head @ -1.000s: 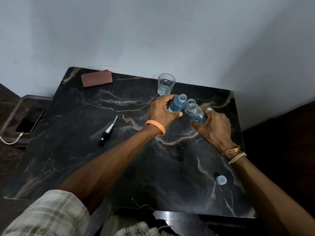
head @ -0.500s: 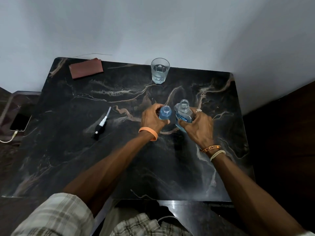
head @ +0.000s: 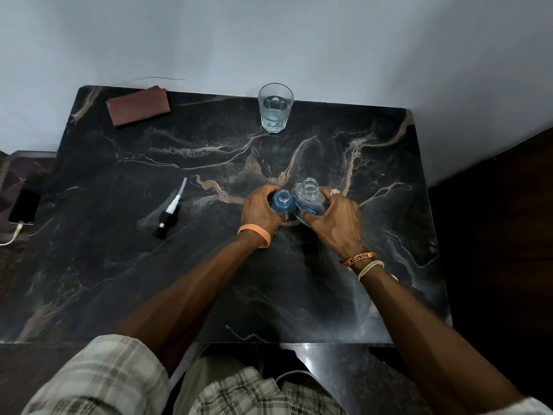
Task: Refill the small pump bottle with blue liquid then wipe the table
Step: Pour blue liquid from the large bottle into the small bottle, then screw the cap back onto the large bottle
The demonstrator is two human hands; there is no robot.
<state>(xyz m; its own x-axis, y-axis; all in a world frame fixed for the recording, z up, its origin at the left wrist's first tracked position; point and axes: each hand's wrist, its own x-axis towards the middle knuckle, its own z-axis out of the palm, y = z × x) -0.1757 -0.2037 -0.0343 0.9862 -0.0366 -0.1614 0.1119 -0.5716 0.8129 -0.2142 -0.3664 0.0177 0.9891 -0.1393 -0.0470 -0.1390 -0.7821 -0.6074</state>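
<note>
My left hand (head: 261,211) grips the small open bottle (head: 282,200), which holds blue liquid and stands upright on the black marble table (head: 119,265). Right beside it, touching, is the larger clear refill bottle (head: 306,197), open at the neck and with a blue label, held in my right hand (head: 336,218). The pump head (head: 170,211) with its white tube lies on the table to the left, apart from both hands. A folded brown cloth (head: 138,106) rests at the far left corner.
A glass of water (head: 275,107) stands at the table's far edge, near the wall. A phone (head: 24,206) on a charging cable lies on a low surface left of the table. A white cap (head: 394,277) peeks out behind my right wrist.
Both hands have drawn the two bottles towards me, away from the glass. The refill bottle has gone from tilted against the small bottle's mouth to nearly upright.
</note>
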